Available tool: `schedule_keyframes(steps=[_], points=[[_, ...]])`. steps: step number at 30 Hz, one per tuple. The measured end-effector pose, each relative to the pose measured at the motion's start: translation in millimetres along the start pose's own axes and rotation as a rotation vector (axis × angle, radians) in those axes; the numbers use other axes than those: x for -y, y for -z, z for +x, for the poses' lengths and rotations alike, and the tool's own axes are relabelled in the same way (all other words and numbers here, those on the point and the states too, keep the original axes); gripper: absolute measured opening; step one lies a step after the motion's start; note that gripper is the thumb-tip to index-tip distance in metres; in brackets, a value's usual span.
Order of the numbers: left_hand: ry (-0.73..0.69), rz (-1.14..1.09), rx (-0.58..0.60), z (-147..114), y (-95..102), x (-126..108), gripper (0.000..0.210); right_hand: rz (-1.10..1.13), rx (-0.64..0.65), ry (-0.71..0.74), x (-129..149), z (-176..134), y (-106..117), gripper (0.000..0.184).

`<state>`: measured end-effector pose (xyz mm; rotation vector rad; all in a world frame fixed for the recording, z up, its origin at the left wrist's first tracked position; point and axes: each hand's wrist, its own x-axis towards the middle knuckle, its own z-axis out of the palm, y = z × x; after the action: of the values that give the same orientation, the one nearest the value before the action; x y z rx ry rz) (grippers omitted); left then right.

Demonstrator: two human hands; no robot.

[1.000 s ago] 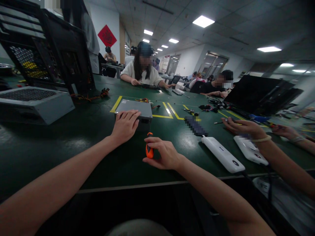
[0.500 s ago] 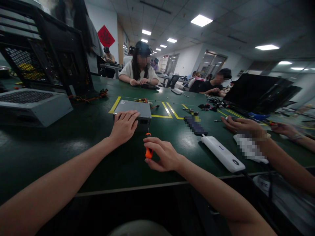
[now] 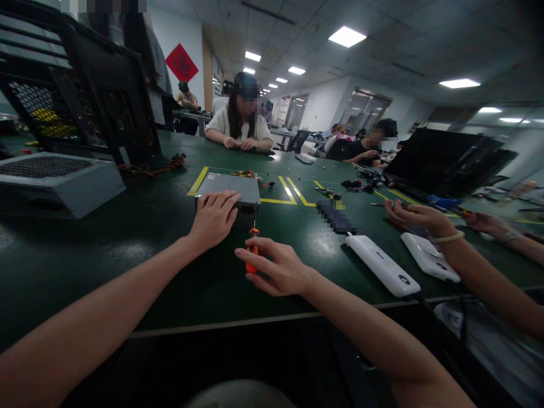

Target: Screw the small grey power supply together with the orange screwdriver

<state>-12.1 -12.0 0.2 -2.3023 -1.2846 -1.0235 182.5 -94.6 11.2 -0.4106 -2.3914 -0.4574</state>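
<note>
A grey metal computer power supply (image 3: 229, 186) lies on the green table in front of me, its socketed side turned towards me. My left hand (image 3: 217, 214) rests over its top and near edge, fingers stretched out flat. In my right hand (image 3: 272, 265) is a screwdriver (image 3: 252, 258) with an orange and black handle, held between thumb and fingers. Some of those fingers are loosely spread. The screwdriver's shaft points away from me, to the right end of the power supply's near side. Whether its tip touches a screw is too small to see.
At left stand a second power supply (image 3: 63, 181) and an open black computer case (image 3: 123, 107). To the right lie a blurred-out dark object (image 3: 338, 216), a white power bank (image 3: 382, 266) and another white device (image 3: 429, 256). A co-worker's hand (image 3: 420, 218) reaches in there.
The fingers of my right hand have shifted and spread around the screwdriver handle, which sits slightly further left. My left hand and the power supply have stayed in place.
</note>
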Motion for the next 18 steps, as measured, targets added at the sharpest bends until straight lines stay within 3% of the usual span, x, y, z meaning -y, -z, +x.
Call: schedule_keyframes(steps=[7, 12, 18], points=[[-0.006, 0.03, 0.005, -0.5, 0.2, 0.8, 0.036, 0.088, -0.06, -0.086, -0.7, -2.2, -5.4, 0.036], [-0.002, 0.033, 0.004, -0.5, -0.5, 1.5, 0.036, -0.013, 0.02, -0.025, 0.9, 0.4, -2.5, 0.034], [-0.009, 0.037, 0.001, -0.1, -1.0, 1.9, 0.036, 0.036, -0.061, -0.041, 0.2, -0.9, -4.9, 0.029]])
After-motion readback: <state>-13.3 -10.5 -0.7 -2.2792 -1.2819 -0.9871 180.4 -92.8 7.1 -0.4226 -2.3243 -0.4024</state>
